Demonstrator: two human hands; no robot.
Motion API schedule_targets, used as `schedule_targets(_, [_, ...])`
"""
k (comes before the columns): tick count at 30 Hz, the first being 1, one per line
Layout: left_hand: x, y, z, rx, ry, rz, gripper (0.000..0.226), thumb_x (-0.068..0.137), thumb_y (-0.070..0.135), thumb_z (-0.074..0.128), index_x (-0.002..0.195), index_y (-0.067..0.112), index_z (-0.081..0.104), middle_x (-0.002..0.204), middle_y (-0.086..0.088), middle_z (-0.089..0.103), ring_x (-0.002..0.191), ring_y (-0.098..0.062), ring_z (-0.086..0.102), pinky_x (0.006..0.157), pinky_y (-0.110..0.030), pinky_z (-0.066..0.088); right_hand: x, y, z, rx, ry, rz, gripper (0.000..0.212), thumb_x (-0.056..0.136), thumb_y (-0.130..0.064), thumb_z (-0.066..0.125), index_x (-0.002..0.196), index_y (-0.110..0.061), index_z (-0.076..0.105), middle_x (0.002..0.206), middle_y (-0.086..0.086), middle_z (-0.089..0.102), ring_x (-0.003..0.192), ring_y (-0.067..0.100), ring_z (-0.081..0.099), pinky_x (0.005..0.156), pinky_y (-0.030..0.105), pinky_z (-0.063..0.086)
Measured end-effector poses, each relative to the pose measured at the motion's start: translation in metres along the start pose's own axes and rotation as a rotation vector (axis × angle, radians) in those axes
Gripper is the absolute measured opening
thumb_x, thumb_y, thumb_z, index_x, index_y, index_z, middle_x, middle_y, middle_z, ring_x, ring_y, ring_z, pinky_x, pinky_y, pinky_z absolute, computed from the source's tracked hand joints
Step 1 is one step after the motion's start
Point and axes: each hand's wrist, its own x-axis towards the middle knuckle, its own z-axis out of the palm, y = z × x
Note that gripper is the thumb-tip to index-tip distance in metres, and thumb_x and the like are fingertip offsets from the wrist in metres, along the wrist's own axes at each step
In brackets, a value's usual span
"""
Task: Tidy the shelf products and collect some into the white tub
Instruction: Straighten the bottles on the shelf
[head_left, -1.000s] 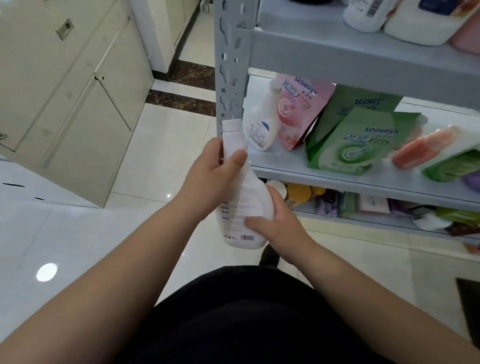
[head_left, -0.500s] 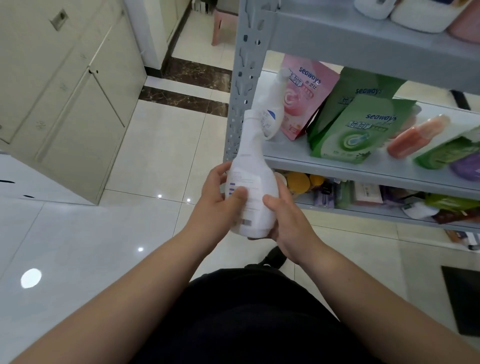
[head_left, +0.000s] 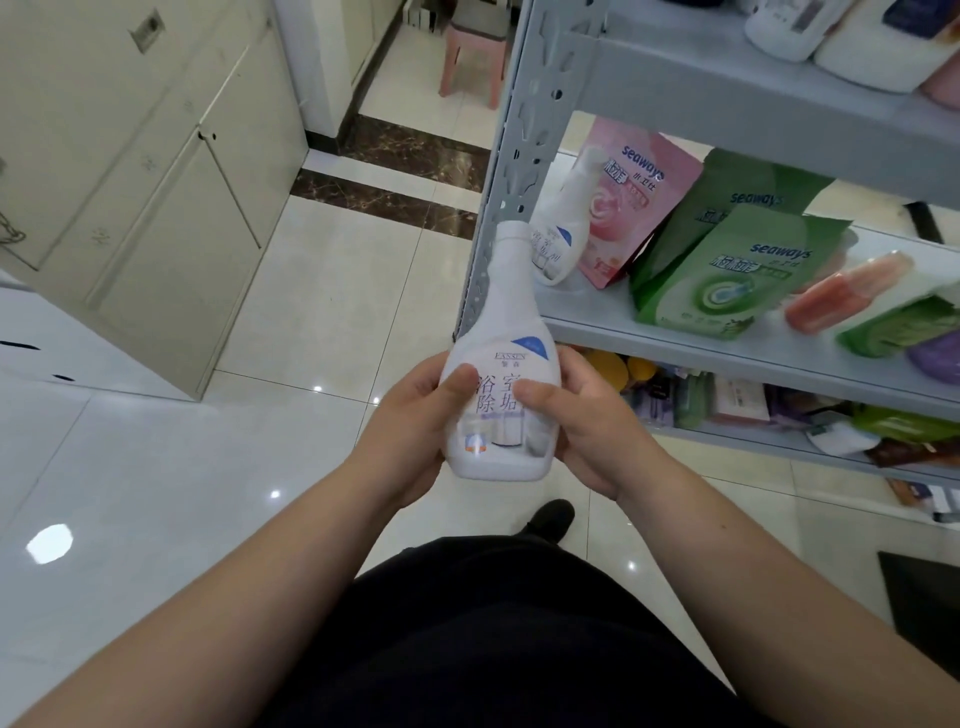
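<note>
We held the white bottle (head_left: 501, 400) upright before the shelf (head_left: 727, 343), neck pointing up and away, left hand (head_left: 410, 431) and right hand (head_left: 587, 426) curled round its base.

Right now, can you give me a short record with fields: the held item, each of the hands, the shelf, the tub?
Held item: white bottle, upright, label toward camera
Left hand: grips the bottle's left side
Right hand: grips its right side
Shelf: second white bottle, pink pouch, green pouches
White tub: not in view
</note>
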Motion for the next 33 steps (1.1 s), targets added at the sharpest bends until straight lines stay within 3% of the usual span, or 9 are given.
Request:
schedule_targets(6, [0.003,0.003,0.004,-0.109,0.151,-0.218,0.032,0.104,0.042,0.046,0.104,0.018,0.068,0.087,-0.006,0.076,0.07,-0.019,0.07,0.064,-0.03,0.055,-0.011,-0.002,-0.003,-0.06,-0.052,-0.111,0.026,0.102,-0.018,0.056,0.125,-0.015,0.066,0.119,0.004,0.073,0.114,0.021,0.068,0.087,0.043,0.06])
schedule_targets(10, [0.005,0.002,0.002,-0.414,-0.211,-0.47,0.049,0.062,0.035,0.09,0.102,0.019,0.068,0.08,-0.005,0.061,0.055,-0.02,0.058,0.05,-0.026,0.053,-0.014,-0.011,0.001,-0.466,0.003,-0.385,0.033,0.1,-0.009,0.06,0.125,-0.03,0.07,0.121,-0.004,0.07,0.119,0.01,0.063,0.099,0.031,0.054])
schedule_targets(13, [0.006,-0.006,0.001,-0.583,-0.395,-0.492,0.053,0.056,0.034,0.096,0.1,0.015,0.073,0.083,-0.007,0.062,0.057,-0.021,0.061,0.052,-0.03,0.056,-0.01,-0.014,0.005,-0.479,0.056,-0.46,0.032,0.097,-0.015,0.067,0.118,-0.038,0.072,0.118,-0.003,0.066,0.117,0.013,0.062,0.098,0.034,0.055])
schedule_targets(17, [0.007,0.001,0.022,-0.37,-0.107,-0.421,0.023,0.091,0.038,0.062,0.099,0.016,0.063,0.077,-0.005,0.059,0.055,-0.021,0.058,0.052,-0.026,0.051,-0.008,-0.017,0.001,-0.352,0.08,-0.356,0.038,0.086,-0.045,0.066,0.12,-0.028,0.07,0.116,-0.002,0.072,0.11,0.02,0.068,0.098,0.046,0.057])
schedule_targets(20, [0.01,0.0,0.031,-0.252,0.102,-0.228,0.037,0.108,0.039,0.041,0.107,0.011,0.065,0.093,-0.006,0.075,0.08,-0.022,0.073,0.077,-0.037,0.057,-0.005,-0.011,-0.007,-0.267,0.106,-0.244,0.046,0.082,-0.055,0.067,0.118,-0.026,0.066,0.112,-0.006,0.072,0.106,0.017,0.07,0.09,0.044,0.06])
schedule_targets(22, [0.01,0.0,0.035,-0.051,0.163,-0.159,0.035,0.108,0.037,0.044,0.114,0.008,0.062,0.11,-0.01,0.075,0.099,-0.028,0.073,0.094,-0.047,0.056,0.001,-0.003,-0.015,-0.256,0.18,-0.178,0.036,0.088,-0.052,0.065,0.116,-0.03,0.066,0.112,-0.005,0.074,0.107,0.021,0.071,0.091,0.047,0.059])
schedule_targets(25, [0.008,0.002,0.039,0.109,0.206,-0.101,0.021,0.104,0.029,0.055,0.096,0.01,0.051,0.101,-0.012,0.067,0.088,-0.031,0.066,0.081,-0.046,0.056,0.009,0.007,-0.026,-0.212,0.259,-0.09,0.02,0.095,-0.048,0.059,0.11,-0.038,0.07,0.113,-0.002,0.075,0.11,0.024,0.071,0.099,0.055,0.055])
schedule_targets(29, [0.001,0.006,0.048,0.179,0.078,-0.016,0.011,0.1,0.019,0.06,0.096,0.01,0.054,0.097,-0.008,0.061,0.085,-0.02,0.067,0.073,-0.038,0.059,0.012,0.012,-0.034,-0.081,0.33,-0.037,0.029,0.107,-0.035,0.049,0.113,-0.014,0.068,0.114,0.014,0.072,0.105,0.032,0.067,0.102,0.056,0.052])
schedule_targets(33, [0.001,0.005,0.054,0.247,0.085,-0.045,0.041,0.079,0.038,0.067,0.111,0.015,0.057,0.112,-0.008,0.064,0.097,-0.024,0.071,0.085,-0.052,0.061,0.007,0.012,-0.035,-0.055,0.355,-0.075,0.016,0.105,-0.032,0.054,0.111,-0.021,0.063,0.109,0.01,0.072,0.095,0.026,0.071,0.091,0.056,0.057])
